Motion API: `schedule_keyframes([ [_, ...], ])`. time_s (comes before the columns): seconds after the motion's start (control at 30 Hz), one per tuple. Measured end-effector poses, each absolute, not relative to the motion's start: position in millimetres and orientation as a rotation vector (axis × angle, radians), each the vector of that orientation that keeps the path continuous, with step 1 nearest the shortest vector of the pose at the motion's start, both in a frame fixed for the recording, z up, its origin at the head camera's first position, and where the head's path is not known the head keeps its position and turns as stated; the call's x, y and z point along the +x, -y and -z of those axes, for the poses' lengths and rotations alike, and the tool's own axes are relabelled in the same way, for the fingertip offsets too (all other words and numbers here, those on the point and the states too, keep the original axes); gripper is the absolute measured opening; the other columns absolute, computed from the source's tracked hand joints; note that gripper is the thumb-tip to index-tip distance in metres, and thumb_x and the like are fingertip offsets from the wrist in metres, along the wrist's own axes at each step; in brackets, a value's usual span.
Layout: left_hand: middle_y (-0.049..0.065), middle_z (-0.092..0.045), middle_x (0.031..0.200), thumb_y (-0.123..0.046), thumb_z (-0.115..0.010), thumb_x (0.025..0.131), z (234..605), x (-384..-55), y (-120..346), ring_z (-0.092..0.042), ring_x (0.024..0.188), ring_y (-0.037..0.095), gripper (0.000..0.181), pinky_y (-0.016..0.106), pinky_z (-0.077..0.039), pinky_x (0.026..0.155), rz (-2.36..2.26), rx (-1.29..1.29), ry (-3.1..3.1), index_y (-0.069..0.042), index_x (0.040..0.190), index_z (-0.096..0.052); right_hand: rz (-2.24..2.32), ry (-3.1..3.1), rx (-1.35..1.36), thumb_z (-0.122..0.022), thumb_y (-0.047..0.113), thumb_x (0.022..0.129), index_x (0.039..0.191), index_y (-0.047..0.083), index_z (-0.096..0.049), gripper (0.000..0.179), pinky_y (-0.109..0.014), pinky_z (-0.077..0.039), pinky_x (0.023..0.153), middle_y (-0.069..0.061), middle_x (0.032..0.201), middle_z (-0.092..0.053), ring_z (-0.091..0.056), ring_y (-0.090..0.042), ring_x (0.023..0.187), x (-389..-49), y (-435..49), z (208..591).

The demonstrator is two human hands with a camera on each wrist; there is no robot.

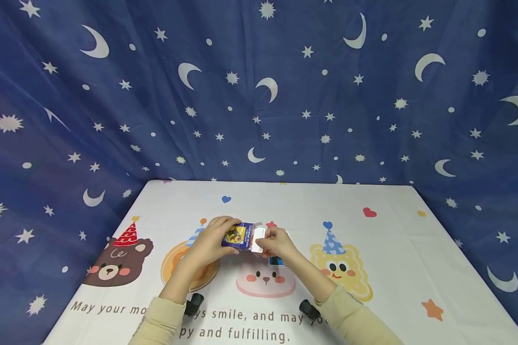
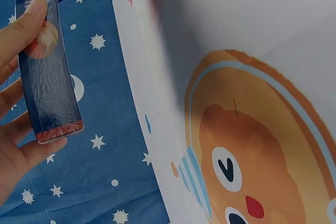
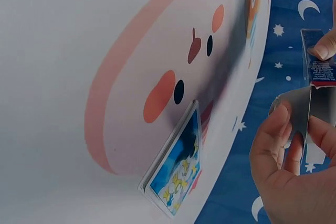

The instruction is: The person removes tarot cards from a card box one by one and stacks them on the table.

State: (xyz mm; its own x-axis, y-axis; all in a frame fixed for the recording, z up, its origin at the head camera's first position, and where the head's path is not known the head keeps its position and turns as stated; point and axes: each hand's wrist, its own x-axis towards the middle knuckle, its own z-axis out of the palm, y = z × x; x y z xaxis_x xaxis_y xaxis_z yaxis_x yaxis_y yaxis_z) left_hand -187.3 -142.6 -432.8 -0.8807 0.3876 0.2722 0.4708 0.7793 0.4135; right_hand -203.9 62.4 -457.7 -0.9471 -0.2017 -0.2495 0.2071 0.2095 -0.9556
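My left hand [image 1: 210, 243] grips a dark blue printed card box [image 1: 236, 236] lettered "Universal Waite", holding it above the tabletop. Fingers lie along one long edge, thumb along the other. In the left wrist view the box's narrow side [image 2: 52, 82] faces the camera, with the thumb on it. With its fingertips, my right hand [image 1: 280, 243] pinches the lifted flap [image 3: 297, 107] at the box's right end. That end stands open in the right wrist view. Below the right hand, a stack of picture cards [image 3: 179, 169] lies on the table, partly covered by this hand in the head view.
A white cloth with cartoon prints covers the table [image 1: 397, 268]. Behind it hangs a dark blue curtain [image 1: 224, 96] with moons and stars. Small black devices [image 1: 194, 304] show at both wrists beside the beige sleeves [image 1: 161, 318].
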Motion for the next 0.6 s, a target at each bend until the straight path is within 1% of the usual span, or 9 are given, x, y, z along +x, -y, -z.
schedule_keyframes([
  [0.13,0.009,-0.055,0.129,-0.022,-0.086,0.066,432,-188,144,-0.047,0.124,0.03,0.073,0.05,-0.046,0.098,0.704,-0.678,2.808,-0.013,0.13,-0.054,1.809,-2.135,0.036,-0.064,0.004,0.084,0.073,0.006,-0.044,0.023,-0.02,-0.054,0.05,-0.003,0.065,-0.055,-0.053,-0.008,0.05,-204,-65,454],
  [0.23,0.009,-0.055,0.129,-0.023,-0.086,0.066,432,-188,145,-0.047,0.124,0.03,0.073,0.05,-0.045,0.099,0.696,-0.68,2.812,-0.013,0.13,-0.054,1.831,-2.082,0.071,-0.062,0.005,0.085,0.077,0.004,-0.047,0.017,-0.02,-0.054,0.05,-0.004,0.07,-0.056,-0.055,-0.009,0.052,-203,-67,453],
  [0.33,0.009,-0.055,0.129,-0.024,-0.086,0.066,431,-188,146,-0.047,0.125,0.03,0.074,0.051,-0.044,0.101,0.697,-0.683,2.807,-0.012,0.131,-0.053,1.847,-2.015,0.118,-0.06,0.006,0.087,0.087,-0.002,-0.053,0.011,-0.02,-0.054,0.052,-0.009,0.08,-0.06,-0.058,-0.01,0.056,-204,-70,452],
  [0.47,0.009,-0.055,0.129,-0.023,-0.086,0.066,430,-188,146,-0.047,0.125,0.03,0.074,0.051,-0.043,0.102,0.692,-0.679,2.801,-0.011,0.131,-0.054,1.87,-1.939,0.151,-0.058,0.009,0.088,0.105,-0.008,-0.055,0.024,-0.02,-0.055,0.055,-0.012,0.086,-0.062,-0.059,-0.012,0.06,-204,-75,450],
  [0.6,0.01,-0.054,0.129,-0.024,-0.086,0.066,430,-188,146,-0.046,0.125,0.03,0.073,0.051,-0.043,0.101,0.692,-0.682,2.803,-0.011,0.131,-0.053,1.879,-1.917,0.166,-0.056,0.009,0.088,0.112,-0.009,-0.054,0.03,-0.019,-0.056,0.056,-0.011,0.085,-0.062,-0.06,-0.011,0.061,-203,-84,450],
])
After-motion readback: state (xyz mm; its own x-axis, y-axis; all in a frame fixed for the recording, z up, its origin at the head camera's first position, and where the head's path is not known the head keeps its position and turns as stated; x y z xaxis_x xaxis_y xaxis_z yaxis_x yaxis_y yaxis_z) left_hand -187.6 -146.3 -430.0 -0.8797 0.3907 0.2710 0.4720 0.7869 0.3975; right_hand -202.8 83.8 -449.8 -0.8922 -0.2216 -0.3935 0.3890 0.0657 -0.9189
